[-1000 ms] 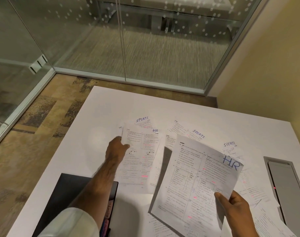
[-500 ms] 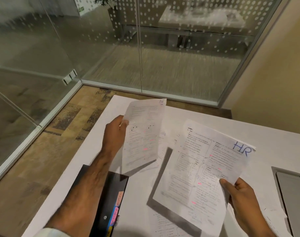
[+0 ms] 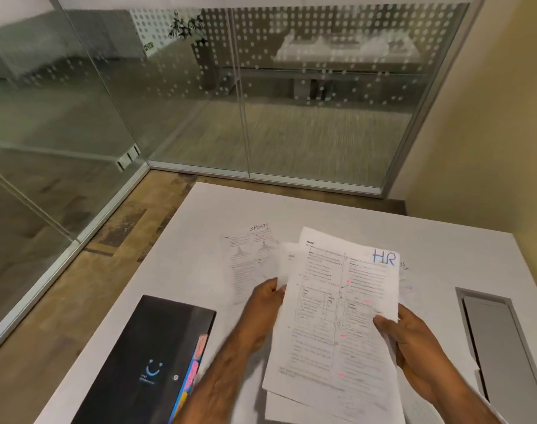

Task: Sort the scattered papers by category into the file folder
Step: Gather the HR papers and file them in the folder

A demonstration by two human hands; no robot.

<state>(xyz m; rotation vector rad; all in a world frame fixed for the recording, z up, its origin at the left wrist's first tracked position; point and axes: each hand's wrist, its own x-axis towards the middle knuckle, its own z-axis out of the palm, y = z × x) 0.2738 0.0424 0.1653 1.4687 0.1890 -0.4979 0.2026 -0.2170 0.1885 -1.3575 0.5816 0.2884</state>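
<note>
My right hand (image 3: 414, 347) pinches the right edge of a printed sheet marked "HR" (image 3: 337, 316), held up over the white table (image 3: 200, 270). My left hand (image 3: 267, 304) grips a second sheet (image 3: 287, 261) by its edge, tucked just behind the HR sheet's left side. A sheet marked "SPORTS" (image 3: 248, 258) lies flat on the table behind them. More papers lie under the held sheets, mostly hidden. The black file folder (image 3: 138, 362) with coloured tabs along its right edge lies closed at my lower left.
A grey cable hatch (image 3: 499, 347) is set into the table at the right. Glass walls (image 3: 200, 102) stand beyond the table's far and left edges. A yellow wall (image 3: 490, 133) is at the right.
My left hand has brought its sheet rightward and down, behind the HR sheet in my right hand. The view has tilted up slightly.
</note>
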